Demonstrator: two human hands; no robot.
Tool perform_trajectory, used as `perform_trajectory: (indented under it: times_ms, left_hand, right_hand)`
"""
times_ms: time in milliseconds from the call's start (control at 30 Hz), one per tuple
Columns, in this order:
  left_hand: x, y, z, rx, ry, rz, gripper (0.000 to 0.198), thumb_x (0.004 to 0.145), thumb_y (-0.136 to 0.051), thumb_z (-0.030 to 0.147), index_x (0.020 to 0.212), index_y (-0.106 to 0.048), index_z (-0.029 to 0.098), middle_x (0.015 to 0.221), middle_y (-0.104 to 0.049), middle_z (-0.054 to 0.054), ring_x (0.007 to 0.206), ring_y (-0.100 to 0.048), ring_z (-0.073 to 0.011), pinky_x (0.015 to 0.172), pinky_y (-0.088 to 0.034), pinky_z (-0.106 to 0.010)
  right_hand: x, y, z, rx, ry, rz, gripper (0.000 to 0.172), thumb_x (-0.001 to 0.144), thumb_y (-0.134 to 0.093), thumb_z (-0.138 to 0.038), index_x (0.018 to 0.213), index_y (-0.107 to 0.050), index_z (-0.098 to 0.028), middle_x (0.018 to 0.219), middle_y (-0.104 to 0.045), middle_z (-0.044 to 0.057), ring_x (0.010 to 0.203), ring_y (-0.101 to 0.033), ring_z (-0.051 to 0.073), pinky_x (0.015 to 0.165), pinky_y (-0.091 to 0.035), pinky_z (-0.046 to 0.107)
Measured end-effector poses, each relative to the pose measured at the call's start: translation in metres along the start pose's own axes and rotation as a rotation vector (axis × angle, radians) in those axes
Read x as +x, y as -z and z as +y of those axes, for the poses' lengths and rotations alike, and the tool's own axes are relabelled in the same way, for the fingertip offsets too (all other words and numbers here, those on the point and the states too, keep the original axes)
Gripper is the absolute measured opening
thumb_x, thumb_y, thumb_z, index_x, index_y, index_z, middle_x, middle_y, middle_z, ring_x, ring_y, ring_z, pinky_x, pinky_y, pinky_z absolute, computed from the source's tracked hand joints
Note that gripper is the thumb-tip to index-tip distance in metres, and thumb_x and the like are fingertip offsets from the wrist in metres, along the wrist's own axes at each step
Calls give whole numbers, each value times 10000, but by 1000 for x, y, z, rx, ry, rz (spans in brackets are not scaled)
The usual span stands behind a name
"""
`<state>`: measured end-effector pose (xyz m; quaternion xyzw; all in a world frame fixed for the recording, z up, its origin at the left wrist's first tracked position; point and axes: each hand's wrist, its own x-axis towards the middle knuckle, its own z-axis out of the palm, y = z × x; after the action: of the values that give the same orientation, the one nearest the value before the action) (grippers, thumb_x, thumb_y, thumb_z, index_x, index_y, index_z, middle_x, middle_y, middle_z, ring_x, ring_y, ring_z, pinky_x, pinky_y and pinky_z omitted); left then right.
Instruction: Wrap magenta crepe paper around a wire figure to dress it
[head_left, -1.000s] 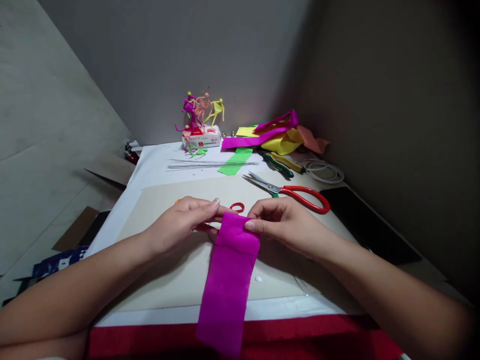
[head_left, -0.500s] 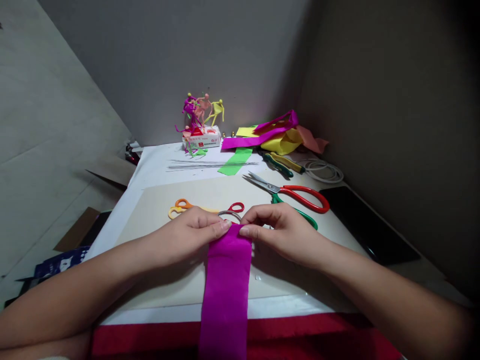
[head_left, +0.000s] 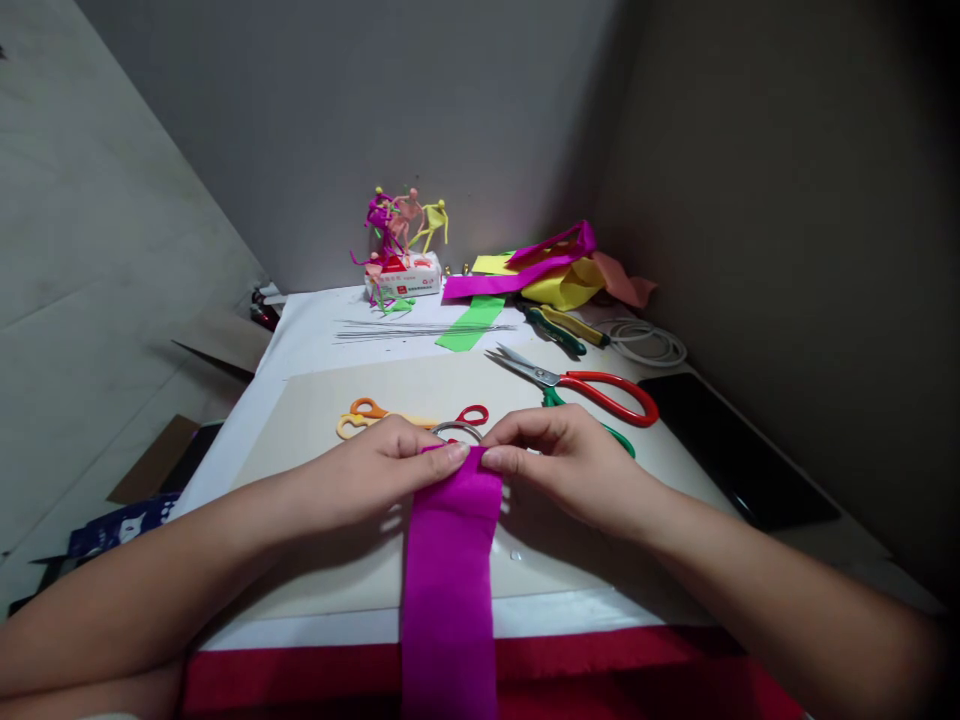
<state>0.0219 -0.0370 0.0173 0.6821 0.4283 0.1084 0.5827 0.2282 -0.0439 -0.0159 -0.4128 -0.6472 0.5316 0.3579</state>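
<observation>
A long magenta crepe paper strip (head_left: 450, 570) runs from the middle of the beige board (head_left: 315, 400) down over the table's near edge. My left hand (head_left: 382, 470) pinches the strip's top edge at its left corner. My right hand (head_left: 559, 460) pinches the same edge at the right corner, thumb and forefinger pressed together. Both hands' fingertips nearly meet. Just behind them lie a small orange and yellow pair of scissors (head_left: 367, 415) and a red-handled ring (head_left: 474, 413).
Large red-handled scissors (head_left: 592, 388) lie behind my right hand, green-handled pliers (head_left: 559, 330) and a white cable coil (head_left: 645, 342) farther back. Thin wires (head_left: 420, 328), a green paper strip (head_left: 471, 322), crepe paper heaps (head_left: 555, 272) and small paper figures (head_left: 401, 225) on a box stand at the rear. A dark tablet (head_left: 739, 450) lies right.
Both hands drew closer together and slightly toward me with the strip's top edge, uncovering the small scissors. The strip now looks narrower and straighter.
</observation>
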Motion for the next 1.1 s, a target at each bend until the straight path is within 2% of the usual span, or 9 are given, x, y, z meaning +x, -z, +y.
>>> perform_trajectory:
  times_ms: [133, 233, 333, 533, 633, 733, 900, 1000, 1100]
  left_hand:
    - [-3, -2, 7, 0, 61, -84, 366, 888, -472, 470, 731, -538, 146, 645, -473, 24, 562, -392, -88, 527, -299, -203]
    - [-5, -3, 10, -12, 84, -109, 376, 892, -467, 459, 698, -524, 143, 609, -455, 36, 525, -369, -74, 496, -285, -188]
    - [-5, -2, 9, -59, 107, -110, 398, 890, -473, 455, 651, -512, 139, 547, -432, 51, 471, -333, -59, 457, -253, -179]
    - [-3, 0, 7, -189, 144, -105, 343, 880, -516, 412, 709, -612, 131, 630, -600, 5, 520, -472, -88, 515, -361, -190]
    - [-3, -4, 8, -132, 143, -140, 439, 880, -510, 419, 548, -531, 134, 495, -481, 44, 429, -341, -59, 454, -293, -189]
    - [-1, -7, 7, -86, 135, -180, 474, 882, -494, 448, 522, -469, 141, 462, -386, 63, 419, -281, -54, 436, -244, -194]
    - [4, -11, 1, -164, 147, -178, 394, 852, -542, 474, 712, -629, 116, 581, -528, 24, 490, -401, -68, 490, -312, -187]
    - [5, -12, 0, -221, 155, -198, 397, 860, -535, 470, 989, -696, 130, 842, -680, -67, 648, -564, -121, 615, -427, -220]
    - [5, -13, 0, -251, 190, -225, 444, 884, -484, 484, 1090, -681, 144, 1046, -694, -129, 828, -643, -192, 745, -480, -278]
  right_hand:
    - [0, -1, 3, 150, 26, 56, 83, 752, -679, -241, 726, -697, -164, 726, -670, 10, 675, -571, 120, 648, -449, 234]
    - [0, -2, 4, 191, 42, 59, 60, 749, -686, -229, 734, -702, -173, 737, -674, 4, 683, -576, 111, 655, -455, 223]
    - [0, 0, 3, 183, 50, 66, 53, 749, -685, -219, 761, -709, -173, 756, -688, 8, 688, -595, 114, 650, -464, 224]
    - [1, 5, -2, 59, 67, 216, 120, 797, -642, -269, 814, -711, -172, 762, -703, 22, 675, -615, 129, 619, -474, 234]
    - [-2, 1, -5, 19, 117, 145, 154, 771, -672, -259, 898, -714, -183, 883, -718, 37, 815, -635, 162, 723, -486, 264]
    - [-4, -6, -6, 17, 138, 86, 102, 737, -704, -218, 826, -729, -173, 814, -715, 33, 768, -626, 158, 698, -478, 265]
    - [-4, -10, -1, 146, 134, 105, 60, 756, -679, -175, 728, -727, -154, 726, -693, 24, 695, -610, 130, 663, -472, 238]
    - [-5, -9, 0, 210, 117, 127, 48, 746, -693, -191, 722, -722, -162, 726, -683, 17, 687, -607, 128, 655, -476, 233]
    - [-6, -9, -2, 219, 94, 123, 72, 759, -687, -223, 736, -718, -163, 733, -673, 21, 681, -602, 130, 648, -482, 237]
